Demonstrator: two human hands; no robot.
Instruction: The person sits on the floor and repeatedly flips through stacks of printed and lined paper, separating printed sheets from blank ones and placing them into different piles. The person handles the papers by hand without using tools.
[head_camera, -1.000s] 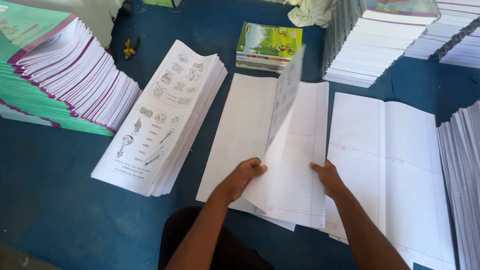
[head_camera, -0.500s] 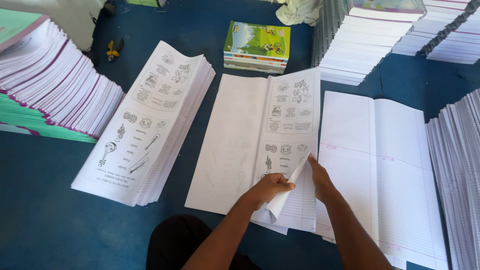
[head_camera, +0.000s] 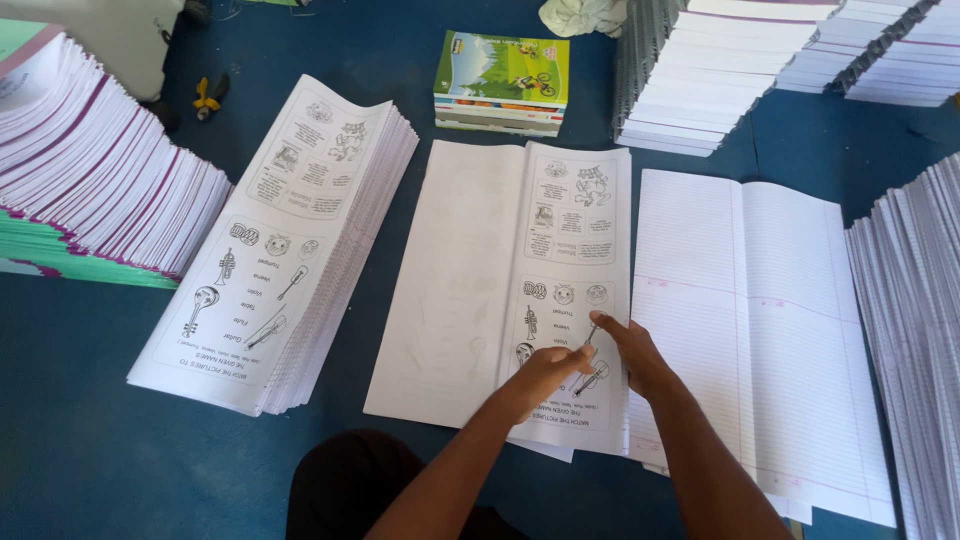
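While both hands (head_camera: 590, 365) press flat, unclenched, on the printed sheet (head_camera: 570, 300), uneven pressure may skew its fold.

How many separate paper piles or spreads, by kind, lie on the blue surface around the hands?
Printed picture sheets: 2, the left stack and the folded spread under the left hand and right hand.
Ruled blank spread: 1.
Colour-covered book pile: 1.
Purple-edged stacks: 2, far left and top right.
Total: 6.
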